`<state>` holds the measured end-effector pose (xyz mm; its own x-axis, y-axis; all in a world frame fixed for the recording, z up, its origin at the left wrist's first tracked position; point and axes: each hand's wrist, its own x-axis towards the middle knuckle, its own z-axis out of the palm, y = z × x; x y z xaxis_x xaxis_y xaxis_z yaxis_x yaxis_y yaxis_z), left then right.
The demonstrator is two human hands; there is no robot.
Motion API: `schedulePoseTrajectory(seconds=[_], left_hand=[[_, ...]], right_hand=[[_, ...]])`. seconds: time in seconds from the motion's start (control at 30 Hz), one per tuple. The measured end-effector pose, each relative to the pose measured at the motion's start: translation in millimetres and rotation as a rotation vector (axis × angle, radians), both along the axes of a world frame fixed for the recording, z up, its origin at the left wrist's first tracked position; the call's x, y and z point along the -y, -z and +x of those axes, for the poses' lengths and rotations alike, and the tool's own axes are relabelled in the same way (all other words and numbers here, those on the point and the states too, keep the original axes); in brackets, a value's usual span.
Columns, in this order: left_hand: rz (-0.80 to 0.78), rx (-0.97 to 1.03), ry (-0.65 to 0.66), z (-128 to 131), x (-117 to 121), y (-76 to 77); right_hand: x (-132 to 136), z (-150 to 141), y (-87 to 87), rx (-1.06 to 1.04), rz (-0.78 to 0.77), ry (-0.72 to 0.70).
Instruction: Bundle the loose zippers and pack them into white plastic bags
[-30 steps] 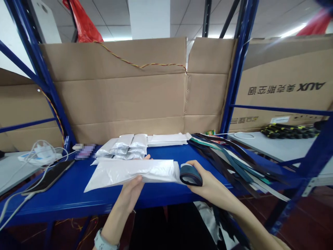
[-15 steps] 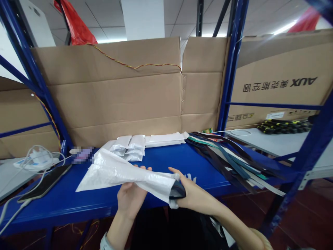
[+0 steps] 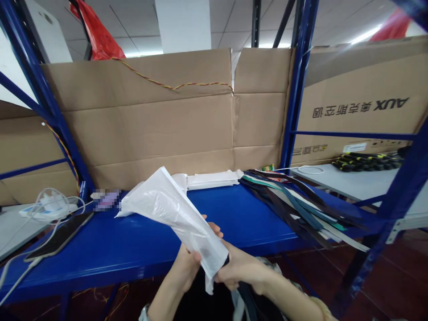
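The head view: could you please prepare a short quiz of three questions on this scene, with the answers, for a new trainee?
1. What do the left hand and the right hand hold together?
A) a flat black phone
B) a white, glossy plastic bag
C) a red plastic bag

2. True or false: the bundle of long, flat, multicoloured strips lies to the right of the white bag in the picture.

3. Which hand has its grip at the lower end of the white bag, nearest the person?

Key: 1. B. 2. True. 3. The right hand.
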<state>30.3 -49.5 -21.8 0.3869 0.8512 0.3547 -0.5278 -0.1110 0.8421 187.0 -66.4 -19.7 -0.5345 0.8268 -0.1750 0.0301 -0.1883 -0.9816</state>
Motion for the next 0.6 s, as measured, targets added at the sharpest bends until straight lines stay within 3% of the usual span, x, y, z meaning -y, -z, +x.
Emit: schedulePoseTrajectory(seconds=[0.1, 0.27, 0.47, 0.6], left_hand=[[0.038, -0.111, -0.011, 7, 2, 0.0], [-0.009, -0.090, 0.001, 14, 10, -0.7], [-0.309, 0.058, -0.154, 15, 4, 13.7], [-0.397, 0.166, -0.263, 1, -6, 2.4]], right_hand=[[-1, 3, -3.1, -0.002, -0.054, -0.029], [-2, 6, -0.2, -0.067, -0.080, -0.056], [-2, 0, 5.6, -0.175, -0.058, -0.096], [2, 0, -0.4, -0.174, -0.022, -0.144]])
